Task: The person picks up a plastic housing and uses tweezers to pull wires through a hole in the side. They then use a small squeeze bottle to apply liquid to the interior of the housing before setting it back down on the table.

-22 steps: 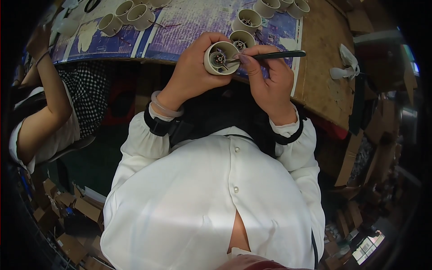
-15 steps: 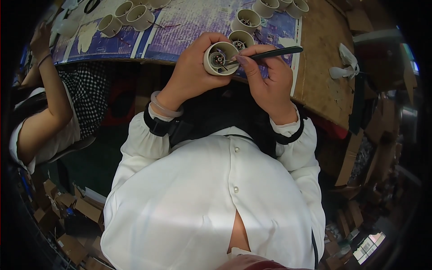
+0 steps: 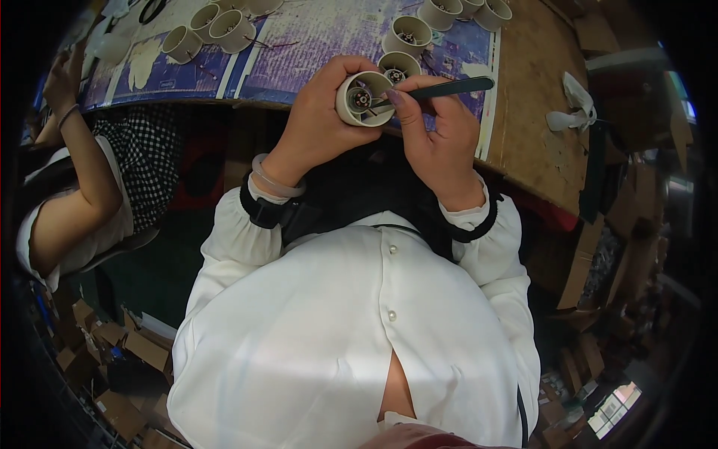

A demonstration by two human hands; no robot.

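My left hand (image 3: 323,112) is wrapped round a white cup-shaped housing (image 3: 381,82), with its mouth tilted up toward me. Inside it sits a small round motor-like part (image 3: 360,100) with a dark centre and thin wires. Between the thumb and fingers of my right hand (image 3: 443,138) is a pair of dark tweezers (image 3: 458,87). Their broad end points right and the narrow end reaches into the housing beside the round part. The exact tip is too small to make out. Just beyond the held housing stands another white housing (image 3: 398,61) with a similar part inside.
More white housings (image 3: 230,31) with trailing wires stand at the far left, others (image 3: 440,13) at the far right. A purple-blue printed sheet (image 3: 307,63) covers the worktable (image 3: 535,127). A white bottle-like object (image 3: 568,120) lies at its right edge. Another person's arm (image 3: 82,150) is at left.
My right hand and the tweezers have shifted slightly left, toward the housing. My left hand and the housing have moved very little. The other person's hand at left has moved a little.
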